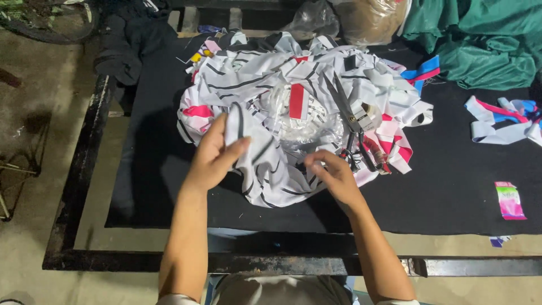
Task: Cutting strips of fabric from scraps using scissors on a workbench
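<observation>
Two bare hands work at the near edge of a heap of fabric scraps (293, 107), and I see plenty crowding them. The heap, white cloth with thin black stripes and patches of pink and red, sits in the middle of a black cloth mat (451, 181) spread over a dark metal-framed table (84, 169). On the right side of the heap lie scissors (353, 121), blades pointing far and left, handles near the right hand. A crumpled clear plastic bag (293, 118) shows in the middle of the pile, with a red-and-white strip on it. To the far right lies bunched green fabric (485, 45); right of the heap lie loose pale strips with pink and blue (502, 121), and a small pink and green label (510, 200) rests near the mat's near right corner. A dark garment (127, 39) hangs at the far left corner. My left hand (212, 155) grips a fold of the striped white piece (265, 164), thumb on top and fingers curled under it, lifting it slightly. My right hand (333, 172) is loosely curled, fingertips pinching the same cloth's edge just beside the scissor handles. The cloth looks thin, soft and creased, with ragged cut edges, and it lies between both hands at the heap's near side.
</observation>
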